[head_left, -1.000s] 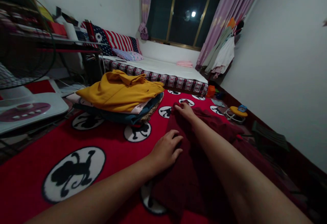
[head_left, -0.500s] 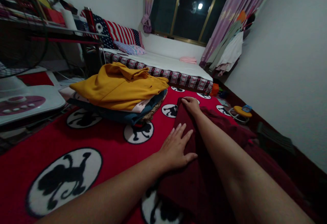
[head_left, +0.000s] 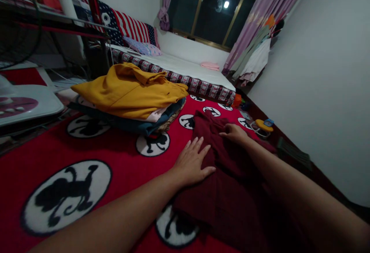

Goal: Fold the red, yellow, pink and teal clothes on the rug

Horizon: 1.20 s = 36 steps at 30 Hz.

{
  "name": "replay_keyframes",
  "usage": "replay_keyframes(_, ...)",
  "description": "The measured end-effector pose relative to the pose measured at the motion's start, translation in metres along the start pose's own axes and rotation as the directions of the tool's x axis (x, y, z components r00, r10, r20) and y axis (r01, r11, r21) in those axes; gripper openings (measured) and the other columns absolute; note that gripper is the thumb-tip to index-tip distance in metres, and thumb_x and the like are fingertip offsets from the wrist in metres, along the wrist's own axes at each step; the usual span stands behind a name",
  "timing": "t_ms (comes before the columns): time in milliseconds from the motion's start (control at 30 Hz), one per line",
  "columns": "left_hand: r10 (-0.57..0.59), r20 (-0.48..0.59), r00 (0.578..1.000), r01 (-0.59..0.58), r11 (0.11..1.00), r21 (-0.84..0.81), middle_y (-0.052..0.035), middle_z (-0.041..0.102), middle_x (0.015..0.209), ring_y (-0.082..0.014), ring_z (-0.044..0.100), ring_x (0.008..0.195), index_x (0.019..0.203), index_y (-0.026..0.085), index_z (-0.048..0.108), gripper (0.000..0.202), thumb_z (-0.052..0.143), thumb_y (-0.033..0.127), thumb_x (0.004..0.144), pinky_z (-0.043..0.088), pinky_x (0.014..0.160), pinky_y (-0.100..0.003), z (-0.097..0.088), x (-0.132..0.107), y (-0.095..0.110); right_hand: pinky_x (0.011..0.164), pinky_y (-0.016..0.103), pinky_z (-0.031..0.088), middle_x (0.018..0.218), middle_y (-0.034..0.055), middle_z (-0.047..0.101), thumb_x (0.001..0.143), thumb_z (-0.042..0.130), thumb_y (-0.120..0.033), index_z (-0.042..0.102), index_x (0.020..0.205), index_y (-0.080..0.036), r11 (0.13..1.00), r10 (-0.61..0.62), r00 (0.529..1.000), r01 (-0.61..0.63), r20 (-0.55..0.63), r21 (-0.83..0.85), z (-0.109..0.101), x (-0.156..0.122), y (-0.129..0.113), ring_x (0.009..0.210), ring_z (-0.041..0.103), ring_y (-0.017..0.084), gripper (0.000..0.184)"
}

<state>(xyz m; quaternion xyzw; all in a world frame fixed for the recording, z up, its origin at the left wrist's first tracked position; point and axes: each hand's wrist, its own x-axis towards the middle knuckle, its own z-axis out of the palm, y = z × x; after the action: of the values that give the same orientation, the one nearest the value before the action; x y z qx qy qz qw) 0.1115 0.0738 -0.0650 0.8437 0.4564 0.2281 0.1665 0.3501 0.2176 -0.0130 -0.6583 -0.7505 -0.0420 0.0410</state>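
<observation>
Since the earlier frame, the right hand [head_left: 234, 133] has moved off the far edge of the maroon garment [head_left: 228, 203] to a spot nearer the person and farther right, and the cloth at that far end now lies in looser, bunched folds, while the left hand [head_left: 190, 161] has stayed on the garment's left side. The left hand is released, palm down and fingers spread, resting on the cloth by its left edge. The right hand has its fingers curled against the folds; whether they grip the fabric, I cannot tell. The garment is spread over the right part of a red cover [head_left: 121, 168] printed with black figures in white circles. To the left of its far end, apart from it, sits a stack of clothes: a mustard-yellow garment [head_left: 130, 93] on top, a dark teal garment [head_left: 115, 124] beneath. Beyond the cover stands a bed [head_left: 185, 62] with a patterned side, and a pink folded cloth [head_left: 210, 66] lies on it near the window [head_left: 214, 12]
</observation>
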Motion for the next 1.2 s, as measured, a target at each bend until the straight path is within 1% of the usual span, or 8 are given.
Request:
replay_keyframes(200,0.012,-0.044,0.999,-0.012,1.0,0.008,-0.0141,0.021,0.155,-0.028,0.017,0.143,0.143,0.018,0.036,0.073,0.048,0.06,0.084,0.017,0.115,-0.048,0.003,0.0,-0.005,0.072,0.032,0.042,0.097,0.0117,0.066,0.078,0.057,-0.024,0.068,0.1,-0.02,0.98,0.03,0.908,-0.109,-0.419,-0.166,-0.012,-0.028,0.008,0.088,0.059,0.025,0.025)
replay_keyframes(367,0.017,-0.165,0.986,-0.034,0.994,-0.103,-0.0153,0.042,0.144,-0.0262,0.038,0.134,0.128,0.014,0.054,0.053,0.058,0.042,0.084,0.031,0.11,-0.041,-0.002,0.002,-0.008,0.08,0.031,0.045,0.106,0.0096,0.063,0.078,0.054,-0.017,0.066,0.104,-0.019,0.987,-0.102,0.914,0.142,-0.392,0.074,-0.016,-0.084,-0.031,0.092,0.06,0.022,0.029)
replay_keyframes(533,0.008,-0.317,0.949,-0.089,0.967,-0.24,-0.0076,0.069,0.104,-0.0167,0.062,0.099,0.099,0.015,0.07,0.022,0.054,0.021,0.084,0.046,0.093,-0.028,-0.014,-0.008,-0.005,0.08,0.028,0.046,0.097,0.0042,0.064,0.079,0.051,-0.016,0.067,0.091,-0.023,0.882,-0.224,0.911,0.34,-0.346,0.325,0.0,-0.153,-0.071,0.087,0.061,0.018,0.021)
replay_keyframes(733,0.107,-0.098,0.989,-0.118,0.987,-0.112,-0.0044,0.071,0.087,-0.018,0.063,0.08,0.089,0.021,0.072,0.033,0.055,0.048,0.083,0.047,0.075,-0.028,-0.035,-0.053,0.037,0.081,0.031,0.048,0.089,0.004,0.063,0.073,0.046,-0.009,0.066,0.084,-0.022,0.835,-0.046,0.901,0.271,-0.43,0.479,0.03,-0.173,-0.071,0.086,0.061,0.019,0.026)
replay_keyframes(833,0.176,0.039,0.984,-0.179,0.979,0.1,-0.0084,0.067,0.089,-0.026,0.06,0.088,0.09,0.021,0.07,0.051,0.065,0.066,0.065,0.047,0.076,-0.035,-0.038,-0.074,0.061,0.078,0.031,0.049,0.093,0.0058,0.061,0.074,0.047,-0.009,0.065,0.086,-0.021,0.841,0.027,0.882,0.235,-0.47,0.488,0.032,-0.171,-0.072,0.084,0.06,0.019,0.025)
replay_keyframes(933,0.174,0.081,0.981,-0.189,0.944,0.271,-0.0129,0.063,0.097,-0.0314,0.055,0.096,0.101,0.019,0.067,0.048,0.07,0.051,0.065,0.048,0.077,-0.04,-0.035,-0.083,0.074,0.072,0.029,0.05,0.106,0.0067,0.056,0.076,0.054,-0.014,0.063,0.098,-0.021,0.859,0.025,0.892,0.212,-0.451,0.466,0.027,-0.175,-0.076,0.075,0.06,0.015,0.025)
replay_keyframes(1067,0.155,0.111,0.982,-0.185,0.919,0.348,-0.0144,0.064,0.092,-0.0287,0.057,0.091,0.09,0.015,0.068,0.021,0.052,0.017,0.077,0.048,0.073,-0.037,-0.03,-0.081,0.074,0.068,0.028,0.048,0.111,0.0068,0.054,0.08,0.061,-0.025,0.062,0.107,-0.024,0.948,0.045,0.895,0.102,-0.443,0.302,0.024,-0.18,-0.08,0.082,0.06,0.018,0.027)
replay_keyframes(1200,0.105,0.075,0.992,-0.124,0.937,0.326,-0.0125,0.065,0.087,-0.0249,0.06,0.086,0.084,0.016,0.071,0.026,0.044,0.014,0.083,0.047,0.071,-0.034,-0.031,-0.076,0.067,0.06,0.027,0.043,0.103,0.0051,0.057,0.085,0.056,-0.029,0.067,0.101,-0.027,0.983,0.085,0.92,-0.014,-0.383,0.184,0.023,-0.18,-0.081,0.077,0.06,0.018,0.019)
